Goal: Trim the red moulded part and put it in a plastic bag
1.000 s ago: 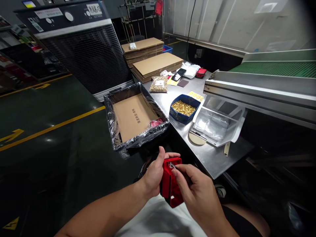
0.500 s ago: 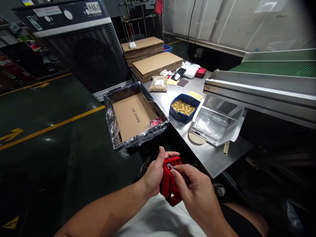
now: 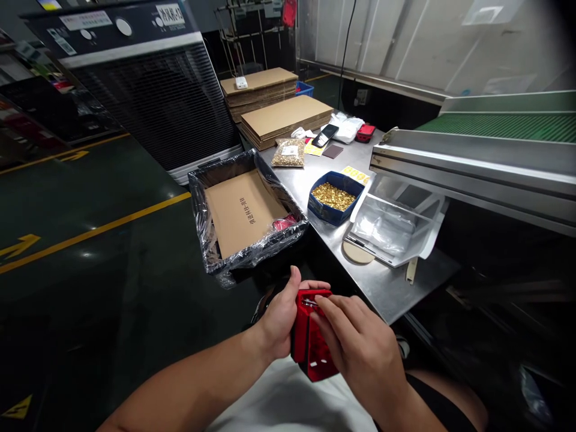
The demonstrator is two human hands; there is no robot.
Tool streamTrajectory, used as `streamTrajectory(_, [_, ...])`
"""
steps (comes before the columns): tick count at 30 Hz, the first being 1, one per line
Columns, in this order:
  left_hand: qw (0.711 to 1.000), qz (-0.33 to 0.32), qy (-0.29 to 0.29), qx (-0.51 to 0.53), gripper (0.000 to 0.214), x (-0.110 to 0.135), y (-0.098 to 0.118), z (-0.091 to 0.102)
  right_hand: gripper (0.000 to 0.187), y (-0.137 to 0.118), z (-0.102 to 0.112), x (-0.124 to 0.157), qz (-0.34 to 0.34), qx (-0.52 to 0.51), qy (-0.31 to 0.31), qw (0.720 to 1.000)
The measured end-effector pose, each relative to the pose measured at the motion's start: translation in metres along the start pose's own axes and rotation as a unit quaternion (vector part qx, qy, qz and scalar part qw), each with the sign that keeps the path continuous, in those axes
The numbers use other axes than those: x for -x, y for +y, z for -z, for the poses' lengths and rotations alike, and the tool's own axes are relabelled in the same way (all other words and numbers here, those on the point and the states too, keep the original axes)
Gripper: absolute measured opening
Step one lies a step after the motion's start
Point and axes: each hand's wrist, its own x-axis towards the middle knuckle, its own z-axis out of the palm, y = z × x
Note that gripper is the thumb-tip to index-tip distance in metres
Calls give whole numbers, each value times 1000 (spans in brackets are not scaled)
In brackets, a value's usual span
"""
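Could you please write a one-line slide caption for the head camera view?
Left hand holds a red plastic part while the right hand presses on its top edge.

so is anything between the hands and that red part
No. The left hand grips the red part from its left side, and the right hand lies on its front, fingertips at the small metal piece near the top. Both touch it directly.

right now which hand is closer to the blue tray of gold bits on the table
Right. The right hand lies over the red part, on the side toward the blue tray up the table. The left hand grips the part's far side, slightly farther away.
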Motion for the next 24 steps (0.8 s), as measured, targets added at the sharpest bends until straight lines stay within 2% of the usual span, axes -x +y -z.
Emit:
streamTrajectory(8, [1000,22,-6,-7,72,-1,-1,2,36,8,0,2,40,28,-18,999])
streamTrajectory(13, [999,33,-13,-9,72,-3,-2,0,31,12,0,1,56,12,-19,998])
streamTrajectory(15, [999,33,-12,-8,72,-3,-1,0,30,13,0,1,37,-10,-5,999])
streamTrajectory(20, [999,31,-11,8,69,-2,1,2,30,14,8,5,-77,-85,74,991])
streamTrajectory(22, [999,37,-8,11,72,-2,2,3,29,9,11,9,-76,-114,86,987])
streamTrajectory(24, [999,48,-4,16,76,-3,2,3,23,2,11,15,-35,-133,92,986])
